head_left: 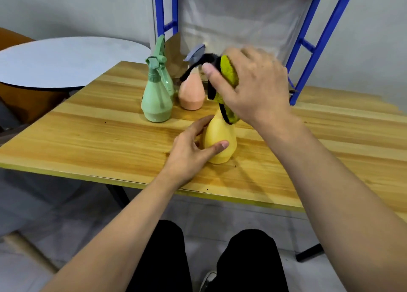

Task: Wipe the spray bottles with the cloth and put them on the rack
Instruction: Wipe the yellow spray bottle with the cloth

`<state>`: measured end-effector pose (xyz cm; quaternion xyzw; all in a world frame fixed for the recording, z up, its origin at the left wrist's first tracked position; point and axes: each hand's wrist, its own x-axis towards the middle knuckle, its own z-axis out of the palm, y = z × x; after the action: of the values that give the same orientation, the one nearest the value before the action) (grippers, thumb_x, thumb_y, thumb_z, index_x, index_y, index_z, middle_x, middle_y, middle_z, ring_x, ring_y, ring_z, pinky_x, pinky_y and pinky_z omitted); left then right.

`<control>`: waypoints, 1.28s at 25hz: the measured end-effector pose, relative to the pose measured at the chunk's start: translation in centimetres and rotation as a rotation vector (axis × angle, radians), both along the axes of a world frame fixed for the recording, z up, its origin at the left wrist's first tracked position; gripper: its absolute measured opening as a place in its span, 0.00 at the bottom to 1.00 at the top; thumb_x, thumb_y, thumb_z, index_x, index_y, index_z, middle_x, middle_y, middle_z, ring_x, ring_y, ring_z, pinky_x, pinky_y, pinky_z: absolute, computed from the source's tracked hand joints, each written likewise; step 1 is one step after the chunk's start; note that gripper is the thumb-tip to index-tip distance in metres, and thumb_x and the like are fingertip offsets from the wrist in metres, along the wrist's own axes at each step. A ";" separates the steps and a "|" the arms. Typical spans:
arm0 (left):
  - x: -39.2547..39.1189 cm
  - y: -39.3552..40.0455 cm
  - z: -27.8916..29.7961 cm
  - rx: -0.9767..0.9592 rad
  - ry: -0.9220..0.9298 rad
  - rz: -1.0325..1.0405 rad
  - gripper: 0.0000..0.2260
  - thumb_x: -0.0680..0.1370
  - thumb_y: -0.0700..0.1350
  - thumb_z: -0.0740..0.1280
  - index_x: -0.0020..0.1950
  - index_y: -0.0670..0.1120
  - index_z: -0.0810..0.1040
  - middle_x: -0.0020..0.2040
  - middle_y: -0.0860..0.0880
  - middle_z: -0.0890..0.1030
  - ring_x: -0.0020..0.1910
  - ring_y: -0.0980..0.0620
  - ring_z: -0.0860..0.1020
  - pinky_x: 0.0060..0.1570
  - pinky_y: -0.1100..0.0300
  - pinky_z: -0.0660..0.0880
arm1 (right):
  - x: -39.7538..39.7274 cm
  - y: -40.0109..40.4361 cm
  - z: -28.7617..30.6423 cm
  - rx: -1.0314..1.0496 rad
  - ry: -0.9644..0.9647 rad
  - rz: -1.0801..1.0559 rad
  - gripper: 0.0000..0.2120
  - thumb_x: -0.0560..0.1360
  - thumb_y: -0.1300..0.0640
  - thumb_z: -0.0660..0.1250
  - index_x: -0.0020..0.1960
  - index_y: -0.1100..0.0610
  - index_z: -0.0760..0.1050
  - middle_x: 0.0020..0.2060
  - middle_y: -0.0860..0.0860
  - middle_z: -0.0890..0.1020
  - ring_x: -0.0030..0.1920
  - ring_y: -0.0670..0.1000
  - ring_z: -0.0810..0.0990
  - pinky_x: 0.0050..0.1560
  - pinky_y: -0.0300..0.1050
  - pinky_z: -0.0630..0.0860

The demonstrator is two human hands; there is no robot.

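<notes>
Standing upright at frame centre on the bench [88,137], the yellow bottle [220,146] is gripped low by the left hand [189,152], while directly above, the right hand [253,86] clutches the cloth [230,75] around its top.

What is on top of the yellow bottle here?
The right hand grips a yellow-green cloth with black edging, wrapped over the top of the yellow bottle. The bottle's spray head is covered, so it cannot be seen. The left hand holds the body.
</notes>
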<state>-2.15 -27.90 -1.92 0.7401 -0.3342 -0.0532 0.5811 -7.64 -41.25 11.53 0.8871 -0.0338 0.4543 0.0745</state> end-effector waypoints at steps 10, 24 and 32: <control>-0.3 -0.2 -0.3 -0.047 -0.015 -0.020 0.33 0.74 0.57 0.77 0.77 0.57 0.70 0.69 0.61 0.77 0.70 0.64 0.73 0.70 0.51 0.74 | 1.5 0.6 -0.2 0.431 -0.081 0.023 0.25 0.82 0.37 0.54 0.33 0.52 0.65 0.28 0.49 0.78 0.32 0.54 0.79 0.34 0.47 0.68; -0.5 -0.1 -0.4 -0.038 -0.018 -0.016 0.34 0.71 0.66 0.73 0.75 0.67 0.66 0.70 0.64 0.75 0.71 0.63 0.72 0.70 0.48 0.75 | 0.7 0.0 -0.2 1.015 -0.365 0.178 0.25 0.84 0.43 0.59 0.29 0.49 0.65 0.21 0.41 0.70 0.26 0.41 0.70 0.32 0.34 0.64; -0.4 -0.1 -0.5 -0.014 -0.037 -0.004 0.34 0.71 0.67 0.72 0.76 0.65 0.67 0.71 0.63 0.74 0.72 0.62 0.71 0.71 0.47 0.74 | 0.5 0.8 -2.4 1.394 -0.606 0.166 0.24 0.83 0.40 0.55 0.34 0.51 0.71 0.30 0.45 0.77 0.35 0.47 0.77 0.41 0.43 0.73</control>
<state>-2.54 -27.96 -2.40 0.7361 -0.3468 -0.0385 0.5800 -7.15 -40.47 9.13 0.5649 -0.2649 0.5555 -0.5496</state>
